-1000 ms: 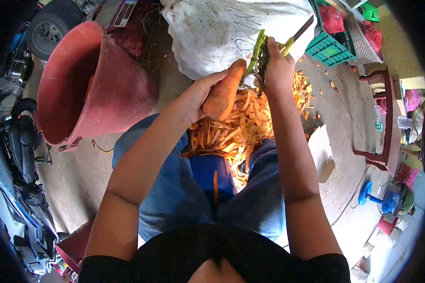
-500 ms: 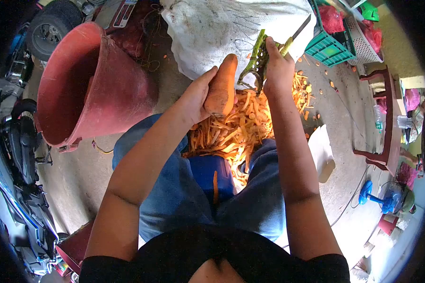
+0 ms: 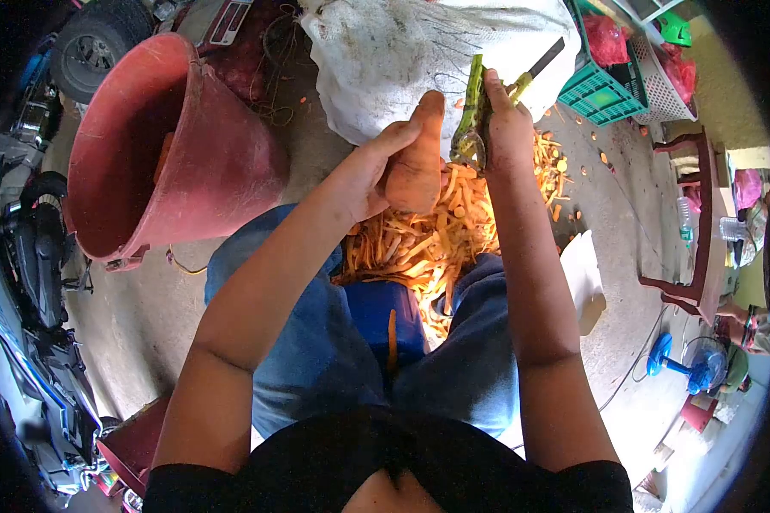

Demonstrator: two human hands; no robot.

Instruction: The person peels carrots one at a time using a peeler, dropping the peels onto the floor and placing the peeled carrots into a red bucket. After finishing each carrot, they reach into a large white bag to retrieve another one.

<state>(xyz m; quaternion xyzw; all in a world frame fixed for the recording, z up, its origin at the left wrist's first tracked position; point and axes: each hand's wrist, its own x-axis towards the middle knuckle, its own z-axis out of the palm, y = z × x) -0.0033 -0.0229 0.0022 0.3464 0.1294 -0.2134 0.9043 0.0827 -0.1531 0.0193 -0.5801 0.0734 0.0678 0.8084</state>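
A large orange carrot [image 3: 416,179] is held in my left hand [image 3: 370,178], thumb along its side and thick end toward me. My right hand [image 3: 510,132] is closed around a green peeler [image 3: 470,115], seen nearly edge-on beside the carrot with a small gap between them. The same hand also grips a knife [image 3: 546,60], its dark blade pointing up and to the right. Below both hands lies a heap of carrot peelings [image 3: 428,244] on the floor between my legs. Most of my right fingers are hidden behind the tools.
A big red tub [image 3: 222,162] lies tilted on the left, an orange piece inside. Ahead sits a white sack [image 3: 376,68], with a green crate [image 3: 603,90] to its right. A blue stool [image 3: 372,312] shows between my legs. Stray carrot bits dot the floor at right.
The carrot has shifted slightly right and rolled in my left hand, showing a different side. In my right hand the peeler has turned from showing its holed face to nearly edge-on.
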